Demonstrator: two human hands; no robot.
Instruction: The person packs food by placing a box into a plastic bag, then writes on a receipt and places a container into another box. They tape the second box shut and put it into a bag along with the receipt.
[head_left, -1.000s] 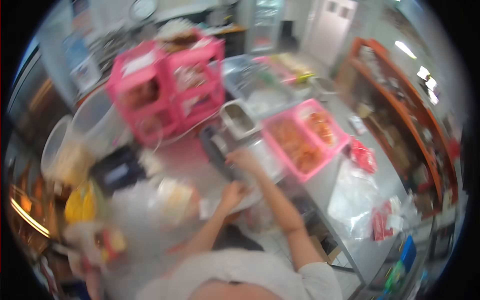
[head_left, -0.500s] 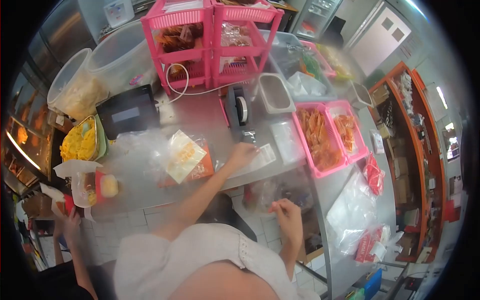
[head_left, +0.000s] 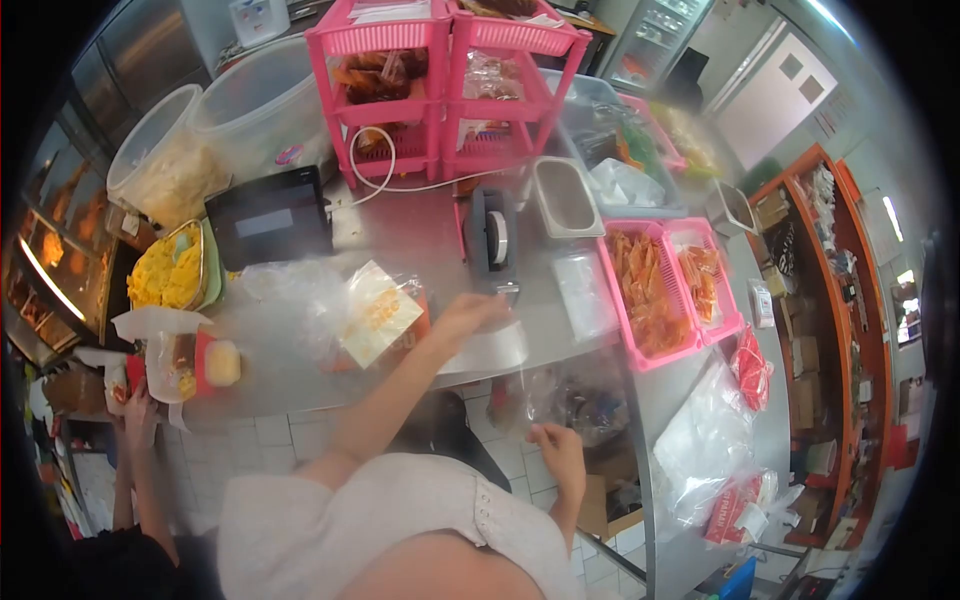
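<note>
My left hand [head_left: 474, 316] reaches across the steel counter to the front end of a dark tape dispenser [head_left: 492, 235]; its fingers are blurred. Just beside and below it lies a white sheet or packet [head_left: 497, 350]. Past the counter's front edge, my right hand [head_left: 560, 458] is held in a pinch, and whatever is between its fingertips is too small to name. Near those fingertips is some clear plastic [head_left: 540, 395], whose outline is unclear. A flat clear packet [head_left: 583, 297] lies right of the dispenser.
Pink baskets of orange-brown food [head_left: 650, 300] stand on the right, pink racks [head_left: 375, 105] at the back. A black tablet [head_left: 268, 222], a tray of yellow food [head_left: 168, 272] and a printed napkin [head_left: 382, 312] are on the left. A co-worker's hands [head_left: 140, 405] are far left.
My right hand has moved left and slightly down. The white item by my left hand now shows a plain face instead of print, further left. The whole view has shifted a little.
</note>
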